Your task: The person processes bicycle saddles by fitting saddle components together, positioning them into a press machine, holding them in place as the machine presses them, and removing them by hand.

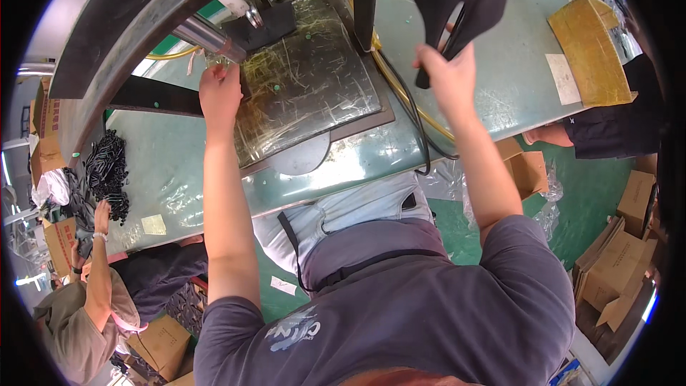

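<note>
A black bicycle saddle (483, 8) with a long slot down its middle is in my right hand (457, 78). My fingers wrap round its narrow end, and its wide end points away from me above the table. My left hand (220, 96) is at the left edge of a dark base plate (314, 78) covered in scuffed clear film. Its fingers are curled together just below a shiny metal rod (214, 37), and whatever they pinch is hidden. A grey rounded plate (304, 156) sticks out from the base's near side.
A heavy dark machine frame (107, 36) arches over the left. Yellow and black cables (411, 104) run beside the base. A yellow box (589, 50) stands on the right of the green table (500, 93). Small black parts (107, 168) are piled left, near another person (93, 307).
</note>
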Demonstrator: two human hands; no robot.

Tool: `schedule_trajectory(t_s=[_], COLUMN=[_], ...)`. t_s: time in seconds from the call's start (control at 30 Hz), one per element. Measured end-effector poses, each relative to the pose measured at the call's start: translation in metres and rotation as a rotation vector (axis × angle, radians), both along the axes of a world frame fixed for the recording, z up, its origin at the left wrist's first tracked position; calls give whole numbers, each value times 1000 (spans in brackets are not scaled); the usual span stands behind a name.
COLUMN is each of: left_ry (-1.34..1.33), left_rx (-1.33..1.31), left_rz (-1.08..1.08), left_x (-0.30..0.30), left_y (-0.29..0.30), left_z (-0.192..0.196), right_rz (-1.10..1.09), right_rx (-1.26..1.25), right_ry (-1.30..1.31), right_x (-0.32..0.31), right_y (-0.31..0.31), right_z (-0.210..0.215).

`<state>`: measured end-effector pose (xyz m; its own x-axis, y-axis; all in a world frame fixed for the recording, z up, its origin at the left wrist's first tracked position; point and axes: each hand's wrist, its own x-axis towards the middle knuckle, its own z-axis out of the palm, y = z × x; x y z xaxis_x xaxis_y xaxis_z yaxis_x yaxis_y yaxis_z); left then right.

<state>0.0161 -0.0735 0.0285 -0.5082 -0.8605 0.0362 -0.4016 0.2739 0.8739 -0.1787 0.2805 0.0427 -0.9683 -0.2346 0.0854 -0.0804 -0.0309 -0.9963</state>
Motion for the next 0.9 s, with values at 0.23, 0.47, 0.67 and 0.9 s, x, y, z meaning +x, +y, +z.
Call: schedule_trajectory(t_s=[0.23,0.47,0.67,0.9], left_ry=[-227,448,698,891], left_rx=[-72,469,670,821], left_rz=[-14,-47,-121,-102], left_x=[-51,27,103,137], left_y=[-44,32,126,164], left_z=[-2,3,22,45], right_rz=[-27,23,547,770], right_rx=[-238,-90,-49,-156], right_ry=[298,287,-137,-433], right_x=[-161,-9,104,143], right_y=[-49,-34,-56,-67], right_z=[50,17,18,37])
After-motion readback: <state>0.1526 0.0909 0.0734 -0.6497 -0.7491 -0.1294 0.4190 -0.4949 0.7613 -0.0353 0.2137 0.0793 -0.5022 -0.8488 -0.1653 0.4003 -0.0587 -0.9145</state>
